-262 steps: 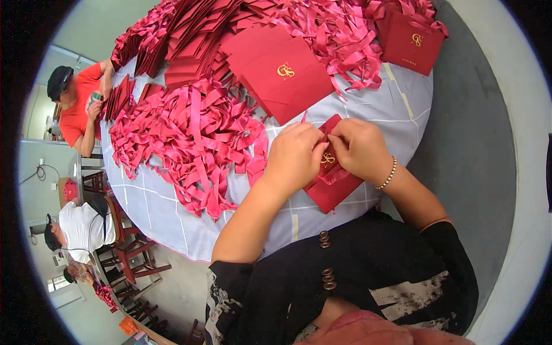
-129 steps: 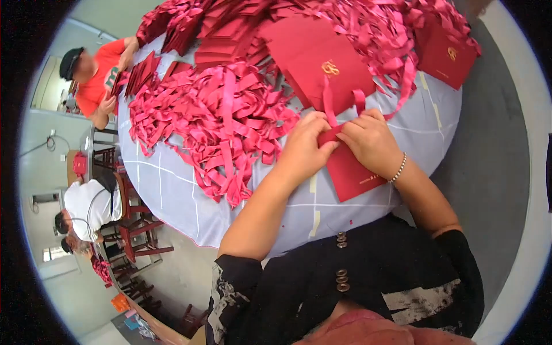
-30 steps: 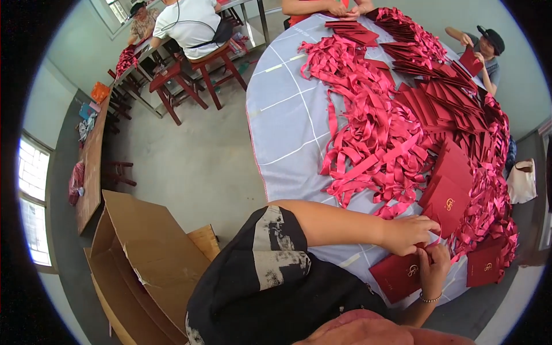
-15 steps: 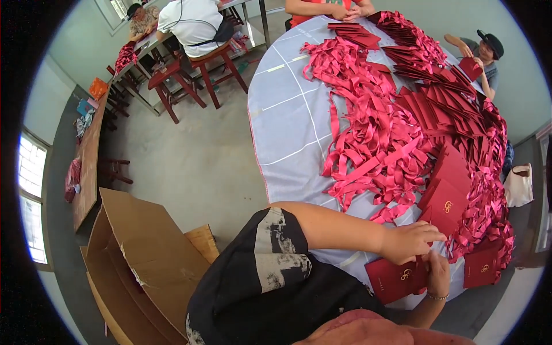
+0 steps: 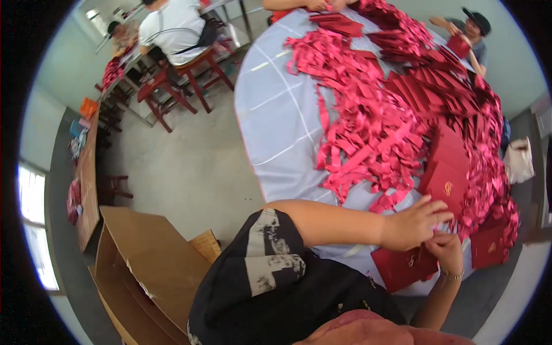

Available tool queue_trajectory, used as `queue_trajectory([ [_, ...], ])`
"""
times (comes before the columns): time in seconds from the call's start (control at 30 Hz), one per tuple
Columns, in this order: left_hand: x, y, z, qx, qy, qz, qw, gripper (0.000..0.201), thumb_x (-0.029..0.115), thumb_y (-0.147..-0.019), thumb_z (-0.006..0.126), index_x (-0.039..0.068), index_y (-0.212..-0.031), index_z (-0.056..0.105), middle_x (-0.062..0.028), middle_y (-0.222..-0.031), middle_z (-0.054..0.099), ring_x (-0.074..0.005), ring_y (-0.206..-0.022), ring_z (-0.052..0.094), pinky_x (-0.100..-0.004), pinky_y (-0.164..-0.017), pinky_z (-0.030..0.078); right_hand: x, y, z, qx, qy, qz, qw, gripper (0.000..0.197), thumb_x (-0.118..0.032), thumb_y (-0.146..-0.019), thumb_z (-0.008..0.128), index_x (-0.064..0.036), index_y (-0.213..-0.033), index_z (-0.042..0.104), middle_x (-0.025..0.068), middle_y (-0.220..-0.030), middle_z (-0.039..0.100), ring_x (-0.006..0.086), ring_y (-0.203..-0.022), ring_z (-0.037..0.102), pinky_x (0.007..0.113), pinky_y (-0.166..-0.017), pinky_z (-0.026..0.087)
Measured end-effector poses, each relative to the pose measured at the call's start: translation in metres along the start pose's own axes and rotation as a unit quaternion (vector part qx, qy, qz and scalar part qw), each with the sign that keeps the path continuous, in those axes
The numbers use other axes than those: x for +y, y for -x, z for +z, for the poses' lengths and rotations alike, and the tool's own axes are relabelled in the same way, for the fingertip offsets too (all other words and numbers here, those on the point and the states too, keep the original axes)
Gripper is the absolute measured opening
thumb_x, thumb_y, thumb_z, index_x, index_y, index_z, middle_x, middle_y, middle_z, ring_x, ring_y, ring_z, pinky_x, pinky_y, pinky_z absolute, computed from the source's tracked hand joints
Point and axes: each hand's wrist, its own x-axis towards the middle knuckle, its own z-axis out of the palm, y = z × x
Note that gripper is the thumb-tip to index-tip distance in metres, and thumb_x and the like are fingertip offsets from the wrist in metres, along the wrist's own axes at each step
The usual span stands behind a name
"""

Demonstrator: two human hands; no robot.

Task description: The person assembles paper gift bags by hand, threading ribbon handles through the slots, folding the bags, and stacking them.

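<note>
Both of my hands meet above the near edge of the table. My left hand reaches across with several fingers raised and spread beside a stack of flat red paper bags. Its thumb and index finger bend down toward my right hand, which is closed in a pinch. What lies between the fingertips of the two hands is too small to make out. Just below them lies a flat red paper bag with a gold emblem, its upper right corner by my right fingers.
Loose pink-red ribbons cover the table's middle. More dark-red bags with ribbons run along the far side, and another bag lies right of my hands. An opened cardboard box stands at my left. Other people sit at the tables.
My right hand has moved up, away from the bag's right side, closer to my left fingertips. My left hand has risen slightly toward the stack. The whole view has shifted a little.
</note>
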Motion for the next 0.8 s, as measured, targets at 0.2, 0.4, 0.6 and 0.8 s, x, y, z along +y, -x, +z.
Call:
queue_trajectory([
  [0.2, -0.018, -0.001, -0.004, -0.039, 0.132, -0.056, 0.989, 0.025, 0.004, -0.058, 0.074, 0.003, -0.082, 0.068, -0.0210, -0.146, 0.044, -0.0450, -0.136, 0.036, -0.0556, -0.111, 0.031, 0.003, -0.014, 0.012, 0.048, 0.047, 0.000, 0.998, 0.019, -0.012, -0.082, 0.071, 0.0024, -0.071, 0.065, -0.0001, -0.057, 0.054, 0.0033, -0.059, 0.046, 0.028, -0.050, 0.039],
  [0.4, -0.014, -0.011, -0.020, -0.141, 0.158, -0.079, 0.974, 0.024, 0.011, -0.071, 0.080, 0.005, -0.085, 0.063, -0.0201, -0.158, 0.030, -0.0445, -0.144, 0.026, -0.0520, -0.115, 0.025, 0.025, -0.036, -0.003, 0.348, 0.010, -0.043, 0.937, 0.018, -0.013, -0.090, 0.068, 0.0037, -0.089, 0.073, -0.0007, -0.069, 0.065, 0.0039, -0.067, 0.055, 0.025, -0.058, 0.045],
  [0.6, -0.030, -0.012, -0.014, -0.184, 0.088, -0.161, 0.966, 0.016, 0.011, -0.070, 0.080, 0.004, -0.080, 0.069, -0.0221, -0.152, 0.039, -0.0440, -0.140, 0.031, -0.0486, -0.114, 0.029, 0.011, 0.006, 0.017, 0.294, -0.062, -0.105, 0.948, 0.031, -0.014, -0.089, 0.070, -0.0005, -0.117, 0.064, -0.0007, -0.085, 0.064, 0.0073, -0.077, 0.059, 0.024, -0.069, 0.049],
  [0.8, -0.040, -0.008, -0.033, -0.186, 0.020, -0.138, 0.973, 0.020, 0.015, -0.066, 0.082, 0.003, -0.079, 0.071, -0.0227, -0.146, 0.045, -0.0430, -0.138, 0.034, -0.0494, -0.113, 0.031, 0.009, 0.040, 0.077, 0.239, 0.129, -0.086, 0.958, 0.021, -0.011, -0.076, 0.078, -0.0032, -0.092, 0.067, 0.0125, -0.083, 0.066, 0.0322, -0.078, 0.066, 0.040, -0.069, 0.051],
])
